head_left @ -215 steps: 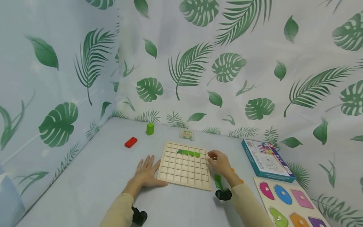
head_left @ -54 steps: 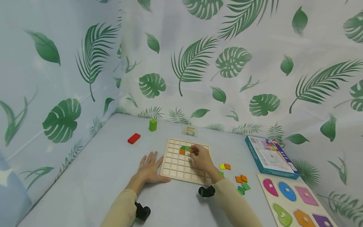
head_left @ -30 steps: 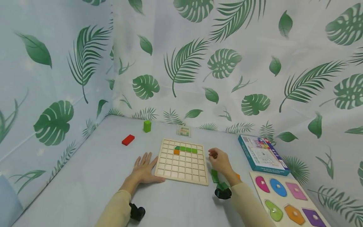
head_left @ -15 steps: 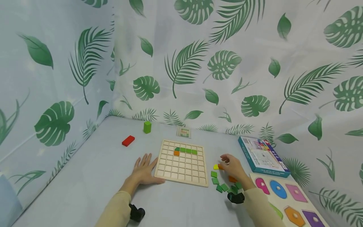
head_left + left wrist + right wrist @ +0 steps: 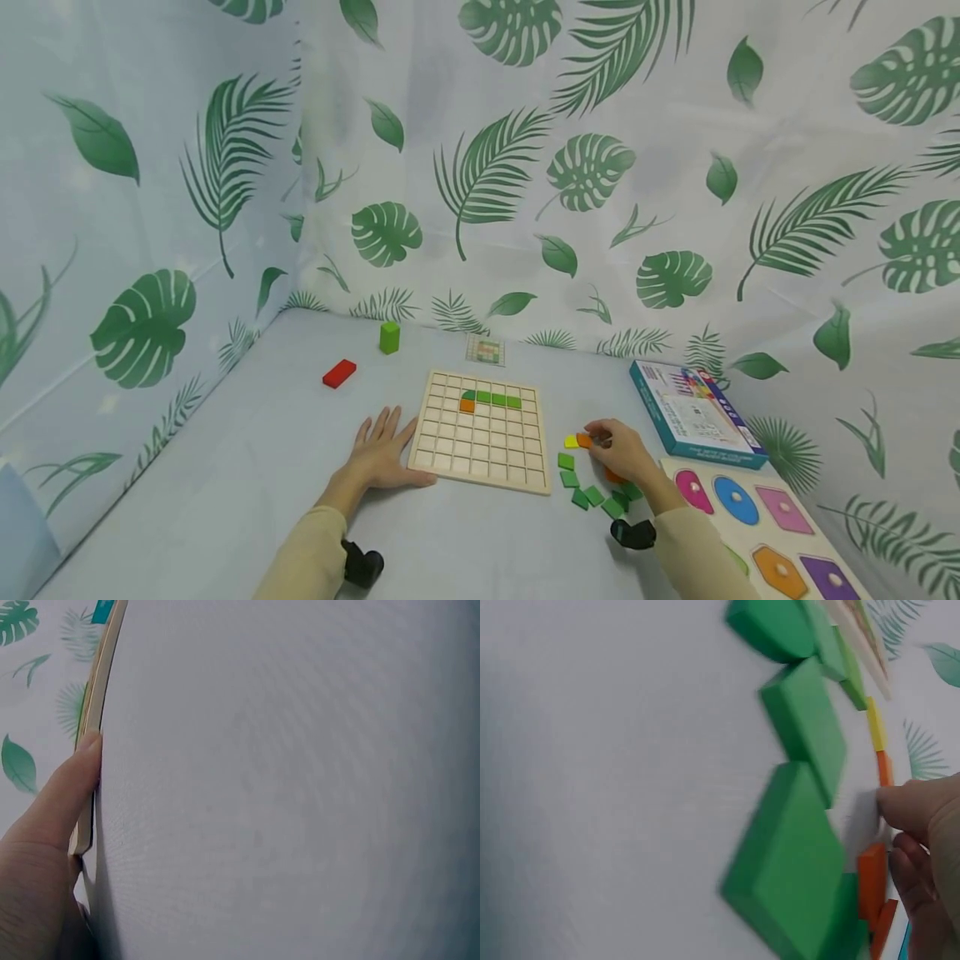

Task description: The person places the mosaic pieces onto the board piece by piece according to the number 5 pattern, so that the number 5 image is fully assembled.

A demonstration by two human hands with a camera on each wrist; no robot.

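Note:
My left hand [image 5: 378,454] rests spread on the table with its thumb along the lower left corner of a wooden grid board [image 5: 480,454]; the left wrist view shows the thumb [image 5: 64,795] against the board's side. In the grid sit a dark green rounded tile [image 5: 468,394], three light green square tiles [image 5: 498,399] in a row and an orange square tile [image 5: 467,406] below the rounded one. Right of the board, my right hand [image 5: 626,458] bends its thumb and fingers round one end of an orange tile [image 5: 582,440], which lies beside a yellow tile [image 5: 572,442].
Several green tiles [image 5: 569,479] lie near my right wrist, large in its view. At the back are a red block [image 5: 339,373], a green block [image 5: 389,338] and a small patterned card [image 5: 487,351]. A teal-edged box [image 5: 697,412] and a knobbed shape puzzle [image 5: 810,540] lie to the right.
The orange square has appeared under the rounded tile on the board. My right hand has moved off the board, rightward and down to the loose orange tile. The left hand stays at the board's corner.

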